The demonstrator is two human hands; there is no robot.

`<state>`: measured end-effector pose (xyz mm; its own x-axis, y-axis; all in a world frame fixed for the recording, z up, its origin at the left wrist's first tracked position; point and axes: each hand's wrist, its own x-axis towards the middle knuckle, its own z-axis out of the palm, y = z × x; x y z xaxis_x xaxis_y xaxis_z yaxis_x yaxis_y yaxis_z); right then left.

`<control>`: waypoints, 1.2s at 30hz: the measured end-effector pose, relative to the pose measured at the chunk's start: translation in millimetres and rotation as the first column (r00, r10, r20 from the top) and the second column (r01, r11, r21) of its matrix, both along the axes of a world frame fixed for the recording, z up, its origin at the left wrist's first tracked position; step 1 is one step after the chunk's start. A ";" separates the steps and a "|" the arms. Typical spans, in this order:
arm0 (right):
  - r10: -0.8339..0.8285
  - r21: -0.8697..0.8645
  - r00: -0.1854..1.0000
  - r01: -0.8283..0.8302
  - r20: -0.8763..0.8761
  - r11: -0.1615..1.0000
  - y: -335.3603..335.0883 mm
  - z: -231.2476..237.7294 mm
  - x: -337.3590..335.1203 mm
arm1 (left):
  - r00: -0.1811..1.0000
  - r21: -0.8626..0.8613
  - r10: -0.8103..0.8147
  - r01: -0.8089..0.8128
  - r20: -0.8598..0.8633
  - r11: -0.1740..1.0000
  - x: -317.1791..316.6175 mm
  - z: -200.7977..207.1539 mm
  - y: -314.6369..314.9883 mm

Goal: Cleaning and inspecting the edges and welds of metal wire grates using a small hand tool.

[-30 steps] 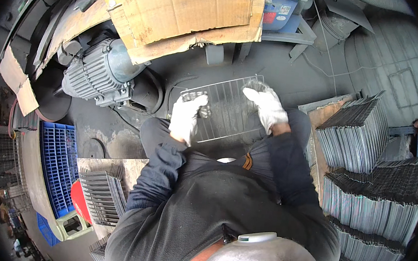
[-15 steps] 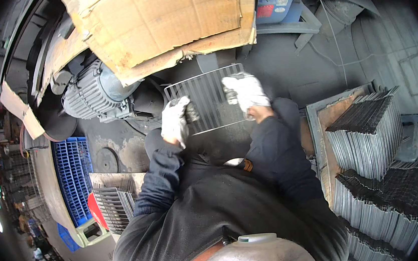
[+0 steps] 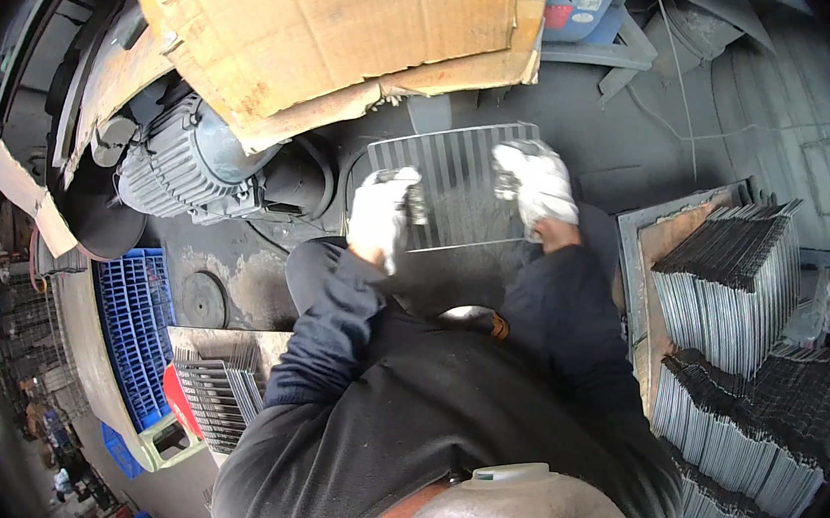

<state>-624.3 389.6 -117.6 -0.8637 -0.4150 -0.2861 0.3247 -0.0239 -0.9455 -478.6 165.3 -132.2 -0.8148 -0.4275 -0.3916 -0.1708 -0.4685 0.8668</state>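
Observation:
A rectangular metal wire rack [image 3: 457, 188] with parallel bars hangs in front of me, slightly tilted, its right end higher. In its white, dirt-stained glove, my left hand [image 3: 384, 213] is closed around the rack's left edge. My right hand [image 3: 539, 188], gloved the same way, grips the right edge near the upper corner. The fingertips of both gloves are partly hidden and a little blurred. Beyond the rack, a cardboard sheet [image 3: 347, 33] with torn edges overhangs.
Stacks of similar wire racks [image 3: 728, 279] stand on the right. A grey finned motor [image 3: 184, 162] is at the left. More racks [image 3: 217, 400] lie at lower left beside a blue plastic crate [image 3: 133, 332]. A blue container [image 3: 583, 20] stands at the back.
Both hands and the wire rack have shifted to the right in the picture. The view itself has also moved a little. The grip on both edges stays the same.

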 end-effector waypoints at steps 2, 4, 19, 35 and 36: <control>0.021 0.004 0.999 -0.021 -0.030 1.000 -26.7 -27.8 6.0 | 0.993 -0.087 0.120 -0.119 0.005 0.989 13.5 -2.6 -12.8; 0.138 -0.040 0.976 -0.134 0.170 0.990 -50.1 -8.7 18.7 | 0.998 0.100 0.060 -0.062 0.022 0.993 35.8 2.2 -37.1; 0.055 0.116 0.997 -0.048 -0.059 0.992 -25.2 -14.4 2.9 | 0.998 -0.111 0.028 -0.021 0.058 0.994 19.8 2.6 -17.8; -0.040 -0.067 0.999 0.042 0.021 0.997 -6.8 -21.0 8.3 | 0.996 -0.266 -0.084 0.070 -0.043 0.962 5.4 -25.3 -22.0; 0.073 0.051 0.996 -0.076 0.044 0.996 -23.8 -16.0 3.3 | 0.997 -0.025 0.021 -0.019 0.075 1.000 15.0 -2.9 -24.9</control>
